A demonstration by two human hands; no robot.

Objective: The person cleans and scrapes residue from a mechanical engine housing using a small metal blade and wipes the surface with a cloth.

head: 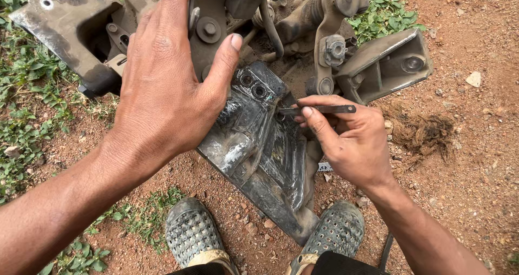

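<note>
left hand, fingers spread, presses a greasy, dented black metal assembly; at 3 o'clock, right hand pinches a thin spanner.

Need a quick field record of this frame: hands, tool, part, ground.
left hand: palm down, resting on the metal assembly
right hand: pinching a thin wrench
wrench tip: at the greasy bracket
bracket: lying tilted on the red dirt
feet: perforated shoes at the bottom edge
surroundings: weeds on the left, stone on the right
</note>
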